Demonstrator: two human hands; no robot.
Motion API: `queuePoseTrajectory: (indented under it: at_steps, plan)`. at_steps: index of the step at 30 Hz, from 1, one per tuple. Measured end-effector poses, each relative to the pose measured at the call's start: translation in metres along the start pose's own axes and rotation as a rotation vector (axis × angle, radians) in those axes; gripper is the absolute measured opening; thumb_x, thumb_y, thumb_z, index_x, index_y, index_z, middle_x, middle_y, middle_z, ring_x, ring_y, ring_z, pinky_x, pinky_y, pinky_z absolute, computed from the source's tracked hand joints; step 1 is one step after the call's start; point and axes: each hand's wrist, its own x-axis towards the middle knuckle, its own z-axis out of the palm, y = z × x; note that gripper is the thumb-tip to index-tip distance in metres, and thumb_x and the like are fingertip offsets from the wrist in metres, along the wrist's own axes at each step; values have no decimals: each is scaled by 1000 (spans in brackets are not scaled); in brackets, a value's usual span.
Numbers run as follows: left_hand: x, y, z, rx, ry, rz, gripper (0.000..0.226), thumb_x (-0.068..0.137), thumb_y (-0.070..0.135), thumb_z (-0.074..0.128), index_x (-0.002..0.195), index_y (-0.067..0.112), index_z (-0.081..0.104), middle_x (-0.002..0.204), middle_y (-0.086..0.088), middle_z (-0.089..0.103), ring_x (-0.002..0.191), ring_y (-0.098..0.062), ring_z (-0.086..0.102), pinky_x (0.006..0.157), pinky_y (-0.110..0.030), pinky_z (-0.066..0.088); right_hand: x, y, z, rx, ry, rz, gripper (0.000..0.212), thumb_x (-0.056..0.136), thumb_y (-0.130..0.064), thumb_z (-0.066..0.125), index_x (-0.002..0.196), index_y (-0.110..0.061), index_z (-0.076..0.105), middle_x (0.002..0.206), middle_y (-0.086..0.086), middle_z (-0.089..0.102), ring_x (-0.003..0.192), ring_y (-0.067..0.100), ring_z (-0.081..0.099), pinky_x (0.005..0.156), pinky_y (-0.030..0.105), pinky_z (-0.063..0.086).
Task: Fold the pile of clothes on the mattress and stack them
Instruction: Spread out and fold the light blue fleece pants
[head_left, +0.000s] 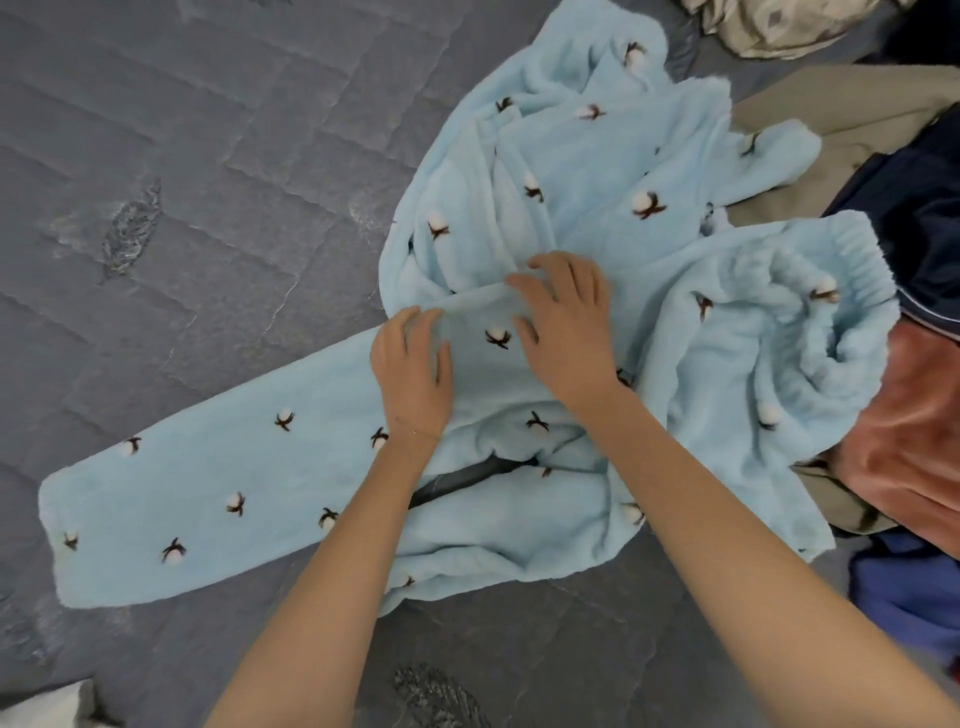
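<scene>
Light blue fleece garment (571, 171) with a cotton-flower print is seen crumpled across the centre and upper centre of the frame, lying on the grey quilted mattress (182, 208). One long section (197, 493) is laid out flat toward the lower left. A ribbed elastic waistband (841, 249) is bunched at centre right. Whether this is one piece or two cannot be told.

Both hands are placed on the fleece at frame centre. Right hand (566, 332) is laid on the fabric with fingers spread and only slightly bent; nothing is gripped, the cloth is only pressed. Left hand (410, 374) is set just left of it, thumb resting on the fabric and fingers bent down at a fold edge. Whether that edge is pinched cannot be told, as the fingertips are blurred. One flower motif is seen between the two hands.

The rest of the pile is heaped along the right edge, partly under the fleece:
- beige garment (841, 104), upper right
- navy garment (924, 208), below it
- salmon garment (924, 431), centre right
- blue-violet garment (909, 587), lower right

A cream patterned cloth (779, 26) is cut off by the top edge. Something white (36, 709) is seen in the lower left corner.
</scene>
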Motion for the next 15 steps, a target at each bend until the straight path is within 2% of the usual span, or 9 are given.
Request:
queuePoseTrajectory:
  at_steps: [2, 4, 7, 9, 11, 13, 15]
  plan:
    - [-24, 3, -4, -22, -56, 59, 31, 93, 18, 49, 121, 8, 58, 125, -18, 54, 115, -28, 47, 100, -38, 36, -23, -12, -1, 71, -60, -88, 33, 79, -18, 52, 109, -12, 66, 121, 15, 59, 119, 31, 40, 108, 47, 27]
    - [-53, 4, -9, -38, -125, 74, 30, 94, 20, 47, 118, 8, 60, 126, -17, 54, 116, -28, 48, 102, -38, 36, -53, -22, 0, 136, -132, -139, 32, 79, -19, 48, 103, -10, 67, 120, 17, 60, 119, 31, 39, 107, 43, 26]
    - [-104, -5, -27, -35, -194, 16, 31, 94, 23, 48, 119, 8, 59, 127, -17, 53, 117, -28, 47, 103, -40, 36, -104, -40, -2, 173, -237, -152, 23, 77, -19, 64, 98, -10, 69, 114, 15, 61, 111, 29, 44, 96, 42, 41]
    - [-140, -18, -44, -14, -212, -64, 35, 94, 28, 47, 119, 6, 58, 127, -16, 53, 118, -28, 46, 102, -42, 37, -141, -56, -3, 187, -356, -169, 32, 68, -26, 79, 95, -12, 69, 107, 10, 62, 102, 29, 53, 88, 40, 47]
    - [-175, -30, -60, 17, -225, -105, 39, 94, 34, 46, 117, 4, 58, 124, -17, 53, 116, -28, 46, 100, -45, 39, -179, -74, -4, 205, -486, -194, 40, 62, -34, 82, 92, -13, 68, 98, 6, 61, 92, 28, 57, 86, 38, 40]
    - [-202, -39, -75, 36, -229, -89, 40, 95, 36, 45, 113, 4, 59, 121, -17, 55, 113, -30, 50, 95, -49, 43, -206, -90, -3, 116, -602, -191, 50, 55, -44, 84, 91, -15, 65, 93, 4, 58, 85, 26, 56, 81, 37, 32]
    - [-216, -47, -87, 46, -219, -84, 37, 94, 36, 48, 112, 5, 59, 119, -17, 55, 112, -31, 52, 93, -50, 44, -220, -102, -4, 8, -660, -124, 58, 49, -44, 86, 96, -16, 65, 95, 3, 59, 86, 26, 56, 83, 38, 33]
